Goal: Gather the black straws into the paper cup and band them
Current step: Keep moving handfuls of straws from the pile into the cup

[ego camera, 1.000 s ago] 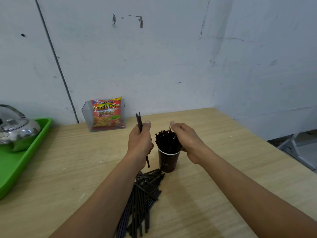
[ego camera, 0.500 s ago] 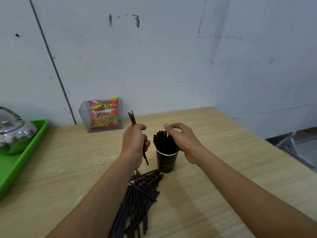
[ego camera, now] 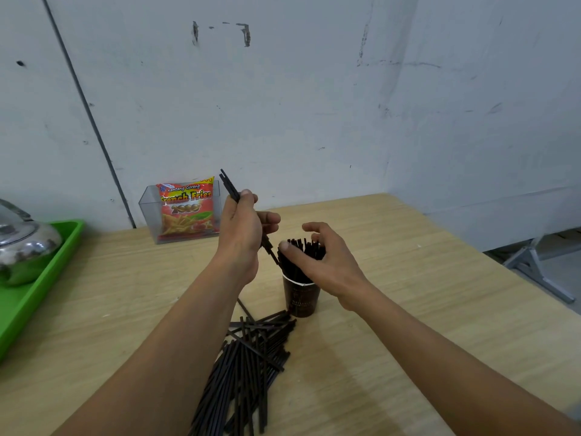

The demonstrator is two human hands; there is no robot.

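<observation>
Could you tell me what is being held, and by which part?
The left hand grips a few thin black straws mid-length. The right hand cups those in the brown paper cup; grip unclear.
</observation>
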